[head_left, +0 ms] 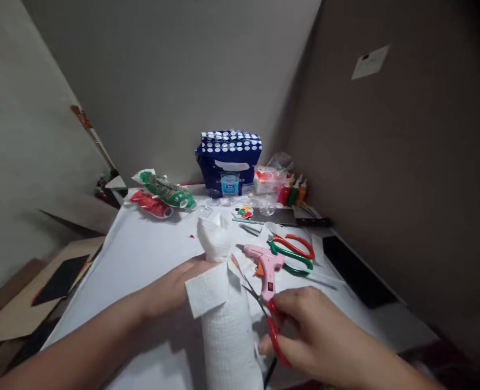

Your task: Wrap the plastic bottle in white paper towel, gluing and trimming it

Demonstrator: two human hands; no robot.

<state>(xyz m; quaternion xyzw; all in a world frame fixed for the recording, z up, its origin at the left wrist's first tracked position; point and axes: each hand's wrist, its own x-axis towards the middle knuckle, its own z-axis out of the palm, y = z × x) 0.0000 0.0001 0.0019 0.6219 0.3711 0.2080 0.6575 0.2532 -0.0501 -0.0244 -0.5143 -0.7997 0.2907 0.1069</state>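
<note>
A long white gauze-wrapped form point(228, 341) stretches up the middle of the table toward me, pinched in below a flared top. My left hand point(193, 273) is closed around its narrow neck, the fingers partly hidden behind it. A loose square flap of white cloth point(207, 290) hangs off the neck in front of that hand. In my right hand point(300, 325) is a pair of red-handled scissors point(276, 338), thumb and fingers in the loops. Their blades are parted and point up-left, close to the cloth's right edge.
Right of the form lie a pink glue gun point(266, 260), green-handled scissors point(292, 254) and orange-handled scissors point(305, 244). Farther back are a cleaver point(274, 215), a paint palette point(243, 212), paint bottles point(292, 192) and a blue bag point(229, 160). Green point(164, 189) and red fish-shaped pieces point(150, 205) lie back left.
</note>
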